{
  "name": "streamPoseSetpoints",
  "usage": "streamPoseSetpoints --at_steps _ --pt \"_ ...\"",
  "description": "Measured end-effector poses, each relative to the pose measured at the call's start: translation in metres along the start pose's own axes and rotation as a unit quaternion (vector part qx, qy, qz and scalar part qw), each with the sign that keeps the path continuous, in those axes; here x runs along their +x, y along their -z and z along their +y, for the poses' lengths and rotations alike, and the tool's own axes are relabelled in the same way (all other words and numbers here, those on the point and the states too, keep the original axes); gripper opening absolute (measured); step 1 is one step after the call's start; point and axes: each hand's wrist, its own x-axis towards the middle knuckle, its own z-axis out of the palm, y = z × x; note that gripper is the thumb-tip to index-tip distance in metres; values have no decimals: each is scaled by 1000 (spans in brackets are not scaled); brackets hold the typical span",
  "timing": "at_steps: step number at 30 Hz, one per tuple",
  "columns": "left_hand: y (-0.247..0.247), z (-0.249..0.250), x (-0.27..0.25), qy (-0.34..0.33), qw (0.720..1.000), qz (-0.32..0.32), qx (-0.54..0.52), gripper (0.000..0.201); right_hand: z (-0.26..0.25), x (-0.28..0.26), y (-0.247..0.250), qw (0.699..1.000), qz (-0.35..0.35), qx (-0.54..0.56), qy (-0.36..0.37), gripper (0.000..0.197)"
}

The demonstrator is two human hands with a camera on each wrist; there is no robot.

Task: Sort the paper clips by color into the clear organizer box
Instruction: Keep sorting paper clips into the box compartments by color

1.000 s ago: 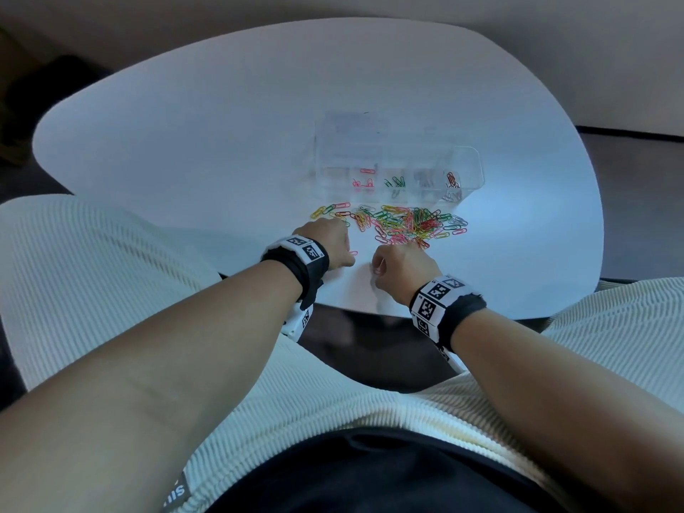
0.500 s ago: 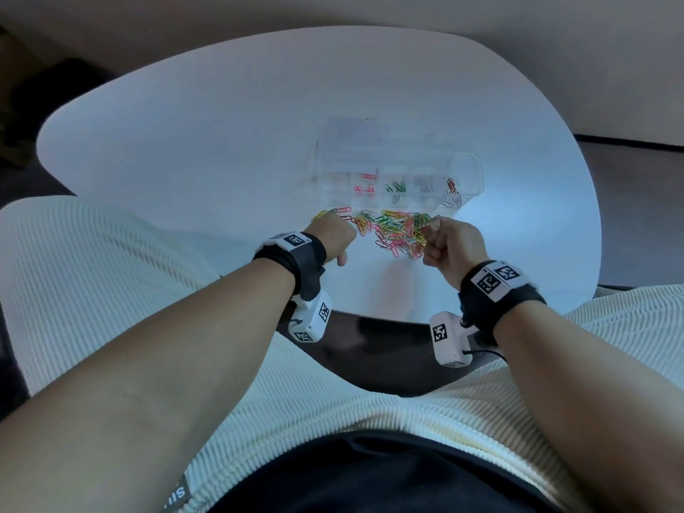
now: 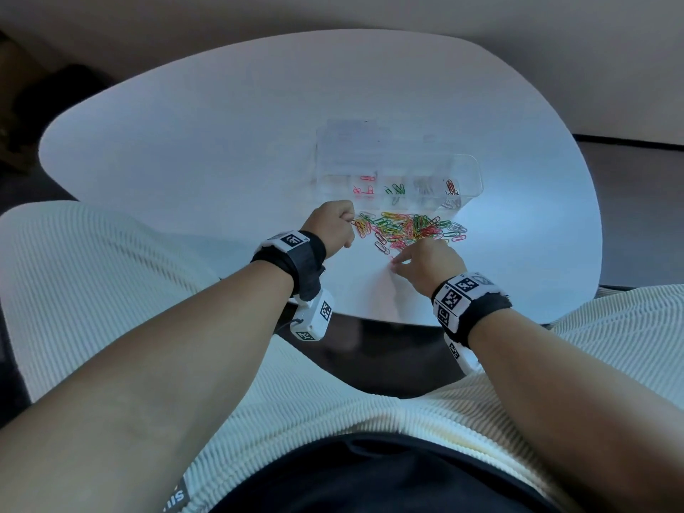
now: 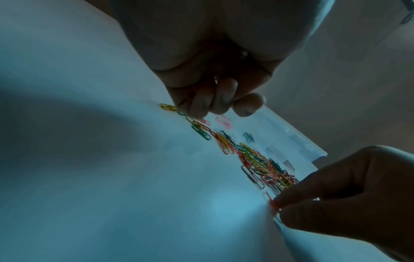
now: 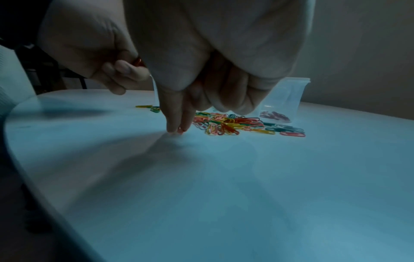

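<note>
My right hand (image 3: pixel 425 266) fingers (image 4: pixel 298 198) pinch a thin red wire paper clip (image 4: pixel 272 203): light, springy, slippery; left hand (image 3: pixel 333 225) fingers curl on clips, I judge.

Dim bluish light, a soft glare patch on the table (image 4: pixel 226 211) beside the pinching right hand (image 4: pixel 349 195), hand shadows fanning toward the wrist, edges warped and blurred.

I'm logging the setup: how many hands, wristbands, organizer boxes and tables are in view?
Hands: 2, left hand holding paper clips, right hand pinching a red paper clip
Wristbands: 2
Clear organizer box: 1
Table: 1
Total: 6
</note>
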Motion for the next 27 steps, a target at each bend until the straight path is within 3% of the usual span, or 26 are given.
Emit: streamPoseSetpoints --at_steps 6,12,15,18,21,23,25,27 --pt "0 2 0 -40 998 14 36 37 -6 -2 -5 1000 17 -9 -10 18" --pt "-2 0 4 -26 994 67 80 16 -10 -2 -6 999 -33 -2 -17 19" --pt "-4 1 4 -7 997 66 29 9 -6 -3 -5 991 -73 110 -34 19" --pt "-5 6 5 8 997 79 -25 19 -1 1 7 936 -43 339 -85 24" --pt "-7 7 8 20 996 78 -47 27 3 9 16 824 -6 551 -132 37" --pt "-8 7 8 26 995 76 -60 29 6 13 21 766 11 628 -134 29" --pt "-9 6 8 27 995 82 -57 30 10 14 27 734 30 666 -128 23" --pt "-10 6 8 14 995 89 -33 31 15 15 34 722 39 681 -115 24"
